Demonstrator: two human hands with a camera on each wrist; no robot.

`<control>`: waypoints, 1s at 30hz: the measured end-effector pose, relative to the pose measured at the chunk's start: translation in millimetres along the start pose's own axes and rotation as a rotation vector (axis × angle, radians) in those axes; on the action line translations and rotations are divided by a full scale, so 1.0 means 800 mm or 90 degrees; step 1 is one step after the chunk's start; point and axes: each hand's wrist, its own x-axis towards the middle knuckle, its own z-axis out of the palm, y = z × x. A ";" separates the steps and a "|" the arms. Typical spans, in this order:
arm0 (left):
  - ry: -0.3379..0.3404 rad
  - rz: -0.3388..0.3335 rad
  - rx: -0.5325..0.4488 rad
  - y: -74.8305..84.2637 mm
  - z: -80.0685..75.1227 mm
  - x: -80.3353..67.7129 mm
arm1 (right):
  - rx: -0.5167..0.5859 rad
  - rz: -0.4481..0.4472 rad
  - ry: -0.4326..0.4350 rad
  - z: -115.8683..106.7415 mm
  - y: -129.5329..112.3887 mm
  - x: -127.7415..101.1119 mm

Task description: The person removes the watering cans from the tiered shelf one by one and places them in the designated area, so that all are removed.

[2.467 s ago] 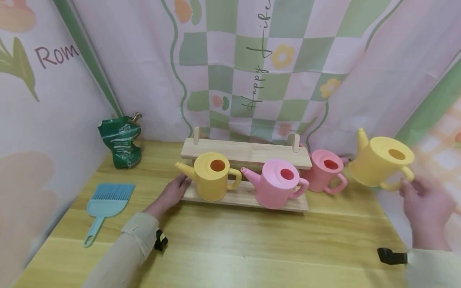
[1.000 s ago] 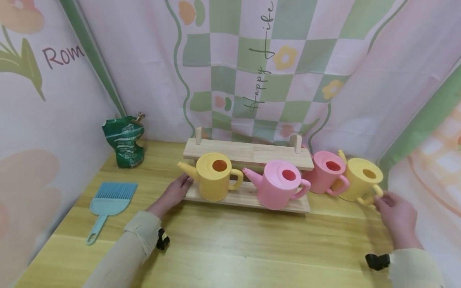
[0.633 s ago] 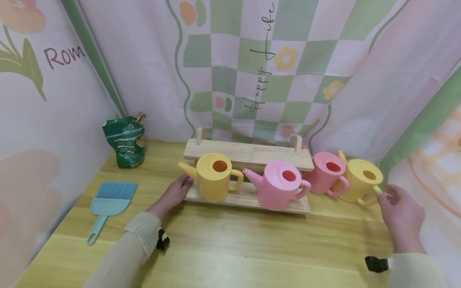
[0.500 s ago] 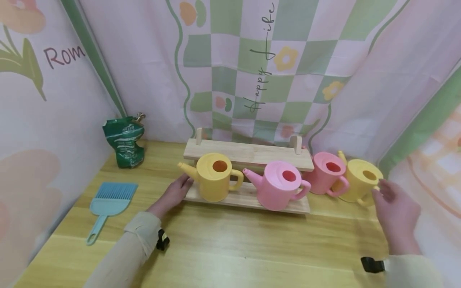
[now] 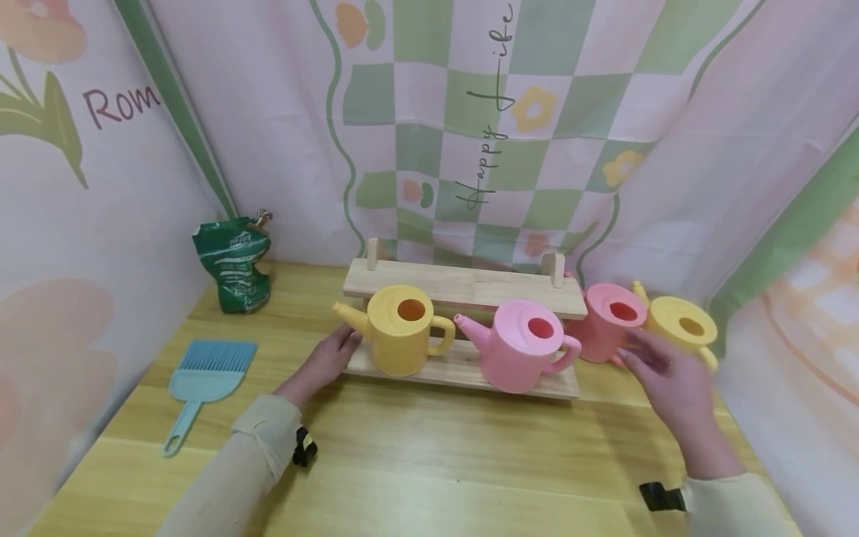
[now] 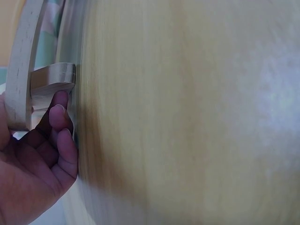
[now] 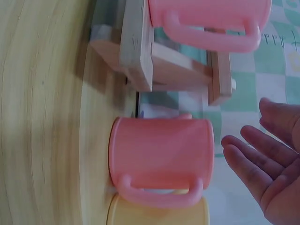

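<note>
Pink watering can (image 5: 607, 321) beside the wooden rack (image 5: 463, 287) may tip against its yellow neighbour (image 5: 681, 322) if the empty, spread-fingered right hand (image 5: 667, 377) knocks it. Left hand (image 5: 325, 358) rests flat-fingered at the rack's left end, gripping nothing.

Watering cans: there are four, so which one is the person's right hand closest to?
The pink can standing on the table just right of the wooden rack. The right hand hovers open beside its handle; the other pink can sits on the rack.

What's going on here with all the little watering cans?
A person's left hand rests against the left end of a two-tier wooden rack that carries a yellow can and a pink can. The right hand, fingers open, reaches toward a second pink can standing on the table beside another yellow can.
</note>
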 end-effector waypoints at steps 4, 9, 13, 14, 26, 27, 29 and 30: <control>0.001 -0.001 0.002 -0.001 0.000 0.001 | 0.036 0.004 -0.058 0.010 -0.010 -0.001; 0.003 -0.008 0.008 -0.001 0.000 0.002 | 0.053 0.009 -0.099 0.023 -0.018 0.000; 0.003 -0.007 0.008 0.000 -0.001 0.001 | 0.091 -0.005 -0.108 0.032 -0.023 0.001; 0.004 -0.007 0.007 0.000 -0.001 0.001 | 0.095 -0.008 -0.109 0.034 -0.024 0.001; 0.002 -0.017 0.001 0.001 -0.001 0.001 | 0.131 -0.033 -0.100 0.052 -0.027 0.002; 0.002 -0.019 0.000 0.000 -0.001 0.001 | 0.130 -0.032 -0.098 0.053 -0.027 0.002; 0.002 -0.017 0.000 0.001 -0.001 0.000 | 0.127 -0.026 -0.096 0.055 -0.028 0.001; 0.002 -0.016 0.001 0.001 -0.001 0.000 | 0.124 -0.021 -0.098 0.055 -0.028 0.001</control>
